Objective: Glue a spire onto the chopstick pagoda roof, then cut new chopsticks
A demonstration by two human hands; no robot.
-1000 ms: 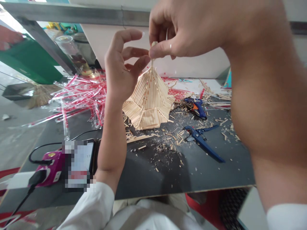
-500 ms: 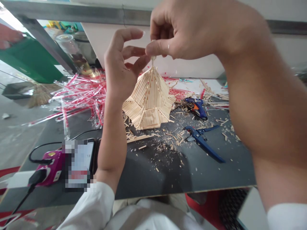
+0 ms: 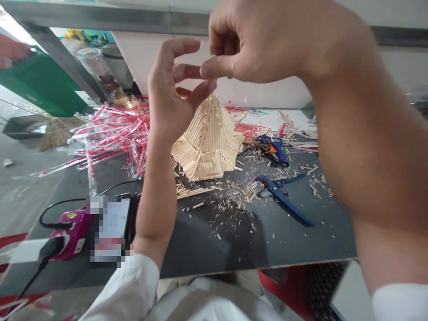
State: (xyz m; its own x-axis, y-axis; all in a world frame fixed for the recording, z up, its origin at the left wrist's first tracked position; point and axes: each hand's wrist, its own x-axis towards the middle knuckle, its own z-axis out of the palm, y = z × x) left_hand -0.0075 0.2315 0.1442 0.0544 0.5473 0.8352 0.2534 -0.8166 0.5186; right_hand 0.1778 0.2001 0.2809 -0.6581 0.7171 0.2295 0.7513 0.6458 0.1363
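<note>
Pinching higher now, right hand (image 3: 264, 44) seemingly clears the matchstick tower (image 3: 209, 142).

Bright daylight glares in from the upper left, the near bare right hand (image 3: 264, 44) looks soft, and the wide-angle edges bend

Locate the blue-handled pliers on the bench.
In the head view, the blue-handled pliers lie right of the wooden-stick model, just below the blue-and-orange glue gun.
</note>
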